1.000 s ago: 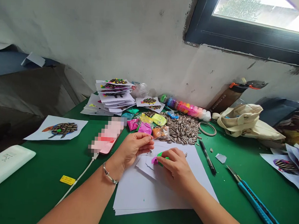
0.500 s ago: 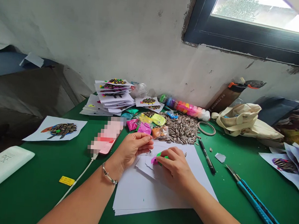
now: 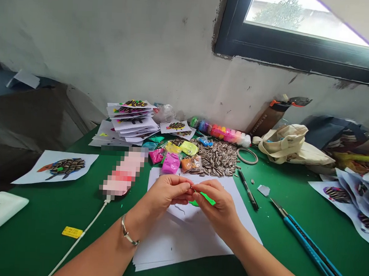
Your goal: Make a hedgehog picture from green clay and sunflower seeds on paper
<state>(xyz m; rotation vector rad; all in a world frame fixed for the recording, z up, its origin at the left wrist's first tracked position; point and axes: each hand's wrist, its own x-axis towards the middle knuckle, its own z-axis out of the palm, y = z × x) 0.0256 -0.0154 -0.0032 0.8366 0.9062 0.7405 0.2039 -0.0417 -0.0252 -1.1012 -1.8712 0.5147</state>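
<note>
My left hand and my right hand meet over a stack of white paper, with thumbs and forefingers pinched together. A tiny dark thing shows at the fingertips; its kind cannot be made out. Beneath the right fingers, a flat bright green clay shape lies on a smaller white sheet, partly covered by the hand. Just beyond the hands lie clay packets, among them a magenta packet and an orange packet, beside a heap of striped sunflower seeds.
On the right lie a pen, a blue craft knife with its blade out, and a tape ring. A phone with a cable, a power bank and a seed picture are leftward. Stacked pictures stand behind.
My right hand has lifted off the small sheet and come up to my left fingertips. The pink patch beside the green clay no longer shows. The camera view has shifted slightly right.
</note>
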